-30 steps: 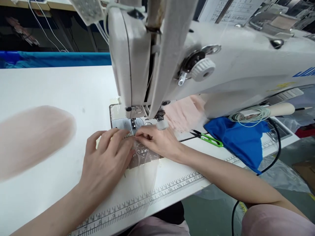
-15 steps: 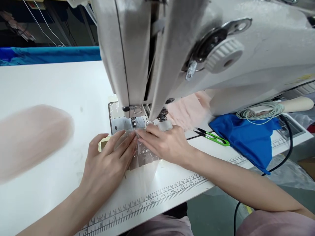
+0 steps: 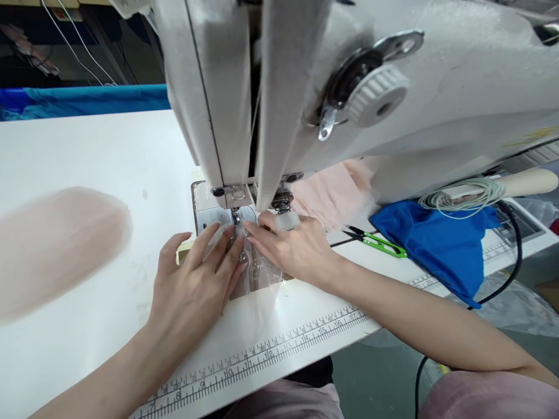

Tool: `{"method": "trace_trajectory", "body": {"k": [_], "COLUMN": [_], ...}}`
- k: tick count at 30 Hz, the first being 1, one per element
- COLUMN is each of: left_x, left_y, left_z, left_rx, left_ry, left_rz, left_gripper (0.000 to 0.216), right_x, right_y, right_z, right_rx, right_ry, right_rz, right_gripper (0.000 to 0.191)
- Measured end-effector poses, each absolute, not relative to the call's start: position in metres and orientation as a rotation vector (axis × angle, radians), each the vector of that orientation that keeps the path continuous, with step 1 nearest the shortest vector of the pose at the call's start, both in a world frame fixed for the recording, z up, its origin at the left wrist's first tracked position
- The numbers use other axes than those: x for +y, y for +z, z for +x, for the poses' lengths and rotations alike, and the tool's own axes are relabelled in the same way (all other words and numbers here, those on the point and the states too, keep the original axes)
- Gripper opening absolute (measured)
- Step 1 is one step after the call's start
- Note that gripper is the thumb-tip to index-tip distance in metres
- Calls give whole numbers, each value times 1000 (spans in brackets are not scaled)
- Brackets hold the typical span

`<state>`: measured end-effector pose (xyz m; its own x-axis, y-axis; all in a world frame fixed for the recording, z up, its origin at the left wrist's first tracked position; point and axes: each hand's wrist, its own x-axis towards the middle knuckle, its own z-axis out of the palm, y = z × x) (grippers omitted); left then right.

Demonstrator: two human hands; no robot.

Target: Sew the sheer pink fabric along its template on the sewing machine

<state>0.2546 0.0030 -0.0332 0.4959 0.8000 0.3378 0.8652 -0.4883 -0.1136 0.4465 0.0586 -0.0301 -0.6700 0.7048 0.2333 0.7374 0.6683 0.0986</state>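
Left hand point(image 3: 196, 285) splayed and right hand point(image 3: 301, 247) half-curled, grip unclear, touched sheer cloth point(image 3: 262, 279) running lengthwise from presser foot point(image 3: 236, 216) toward ruler point(image 3: 255, 364).

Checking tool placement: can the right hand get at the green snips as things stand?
Probably yes: the green snips lie uncovered beside the blue cloth, near the right hand, which would first leave the sheer fabric.

Sheer fabric point(image 3: 264, 276), pale (almost see-through), creased, near presser foot point(image 3: 236, 216)
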Motion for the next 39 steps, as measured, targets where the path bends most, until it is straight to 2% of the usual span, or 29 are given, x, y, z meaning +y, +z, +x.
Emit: {"method": "trace_trajectory", "body": {"k": [12, 21, 34, 37, 39], "left_x": [6, 4, 12, 12, 8], "left_y": [-39, -34, -35, -30, -20], "left_z": [252, 251, 251, 247, 243], "left_rx": [-1379, -1498, -1387, -1390, -1401], "left_ry": [-457, -357, -370, -400, -448], "left_rz": [-2483, -2549, -2454, -2473, -2529], "left_gripper": [41, 40, 37, 35, 32], "right_x": [57, 58, 61, 60, 58], "right_y": [-30, -28, -28, -24, -15], "right_z": [445, 445, 446, 450, 455], "right_rx": [-2711, -2716, -2680, -2679, -2682], "right_ry": [-302, -287, -307, -244, -88], "right_rz": [-1227, -1246, -1242, -1233, -1189], "right_gripper": [37, 38, 34, 33, 30]}}
